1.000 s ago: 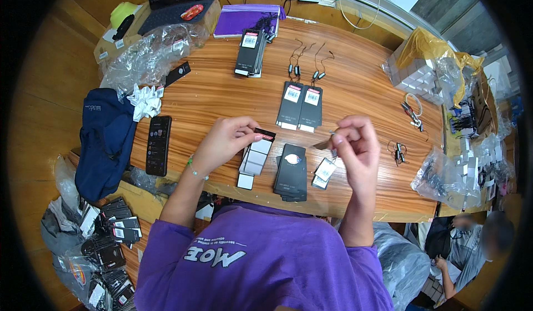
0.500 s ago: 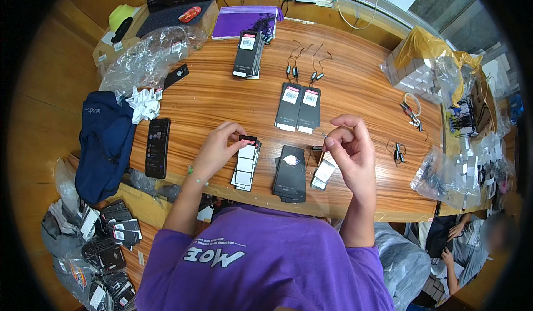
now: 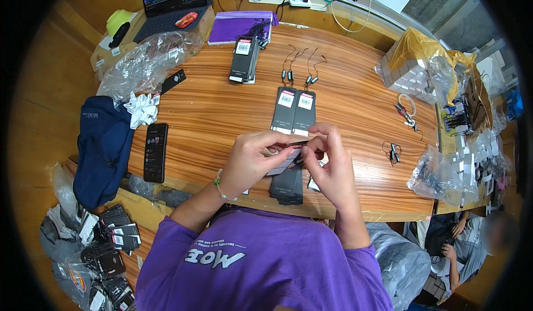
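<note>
My left hand (image 3: pixel 254 156) and my right hand (image 3: pixel 335 169) are brought together over the near middle of the table. Between my left thumb and fingers is a hang tag with a pale gridded face (image 3: pixel 275 170). My right fingertips pinch at a dark-edged part of the tags between the hands; how many layers there are, I cannot tell. Beneath lies a pile of black hang tags (image 3: pixel 286 190), partly covered. Pale tags (image 3: pixel 313 185) peek out beside my right wrist. Beyond my hands, two black tags (image 3: pixel 283 110) with white labels lie side by side, their cords stretched away from me.
A stack of black tags (image 3: pixel 242 61) stands farther back by a purple folder (image 3: pixel 227 26). Left are a phone (image 3: pixel 156 153), crumpled white ribbon (image 3: pixel 142 110) and a blue bag (image 3: pixel 100 150). Right lie loose cords (image 3: pixel 393 154) and a plastic bag (image 3: pixel 436 175). A co-worker (image 3: pixel 466 250) sits lower right.
My left hand has lifted a gridded tag off the left pile and moved right. My right hand has moved left from the pale tags, and both hands now meet.
</note>
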The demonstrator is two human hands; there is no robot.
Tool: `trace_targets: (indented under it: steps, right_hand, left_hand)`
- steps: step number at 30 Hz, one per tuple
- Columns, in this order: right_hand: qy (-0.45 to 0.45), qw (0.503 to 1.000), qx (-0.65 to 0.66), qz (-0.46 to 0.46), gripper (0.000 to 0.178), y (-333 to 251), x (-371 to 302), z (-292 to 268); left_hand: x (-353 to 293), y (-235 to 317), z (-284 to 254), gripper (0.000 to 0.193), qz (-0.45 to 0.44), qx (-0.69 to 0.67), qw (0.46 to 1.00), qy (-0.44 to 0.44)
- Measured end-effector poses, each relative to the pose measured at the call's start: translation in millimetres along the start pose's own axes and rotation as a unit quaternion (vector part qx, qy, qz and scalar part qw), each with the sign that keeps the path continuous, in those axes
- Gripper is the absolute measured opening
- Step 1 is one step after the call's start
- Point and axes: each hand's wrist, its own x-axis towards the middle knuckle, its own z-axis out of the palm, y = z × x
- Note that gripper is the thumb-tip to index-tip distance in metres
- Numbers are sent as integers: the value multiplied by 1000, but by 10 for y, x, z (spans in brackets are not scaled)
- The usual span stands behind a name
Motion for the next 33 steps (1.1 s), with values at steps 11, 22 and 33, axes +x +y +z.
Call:
trace_targets:
  steps: [11, 22, 33]
  right_hand:
    - [-1, 994, 109, 20, 31, 91, -27, -45]
    - [-47, 991, 114, 58, 33, 27, 45, -85]
    - [-80, 940, 306, 130, 13, 127, 77, -118]
  left_hand:
    - [41, 59, 11, 13, 100, 87, 991, -28]
    - [61, 123, 28, 12, 194, 158, 968, 1]
    - [158, 87, -74, 17, 333, 284, 899, 30]
